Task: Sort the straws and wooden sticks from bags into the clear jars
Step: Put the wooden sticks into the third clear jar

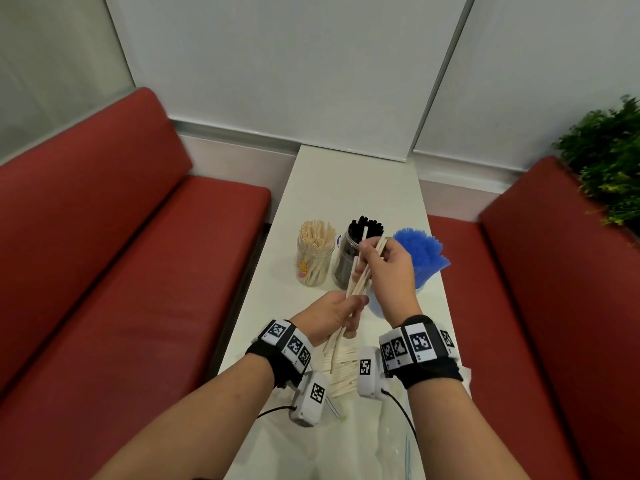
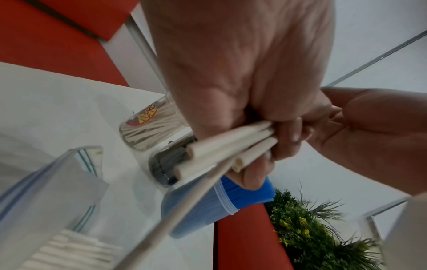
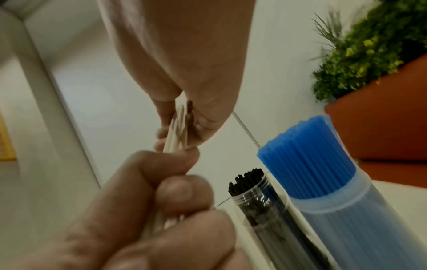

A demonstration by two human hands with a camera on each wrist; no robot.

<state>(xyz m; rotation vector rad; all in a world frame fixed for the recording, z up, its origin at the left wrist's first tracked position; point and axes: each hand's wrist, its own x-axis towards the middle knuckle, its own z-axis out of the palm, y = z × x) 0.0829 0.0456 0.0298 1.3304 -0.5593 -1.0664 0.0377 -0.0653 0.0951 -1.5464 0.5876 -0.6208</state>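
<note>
Both hands hold one bundle of cream paper straws (image 1: 358,284) slanting over the white table (image 1: 346,188). My left hand (image 1: 348,315) grips its lower part, and my right hand (image 1: 375,252) pinches the upper ends in front of the black-straw jar (image 1: 346,261). The hollow straw ends (image 2: 221,151) show under my left fingers (image 2: 286,135). A clear jar of cream straws (image 1: 313,258) stands left of the black jar, and a jar of blue straws (image 1: 424,254) stands to the right. More cream straws (image 1: 344,370) lie on a clear bag (image 1: 346,445) near me.
Red bench seats (image 1: 121,271) flank the narrow table on both sides. A green plant (image 1: 609,161) rises behind the right bench. The wall (image 1: 311,81) closes the table's far end. A zip bag edge (image 2: 60,182) lies near my left wrist.
</note>
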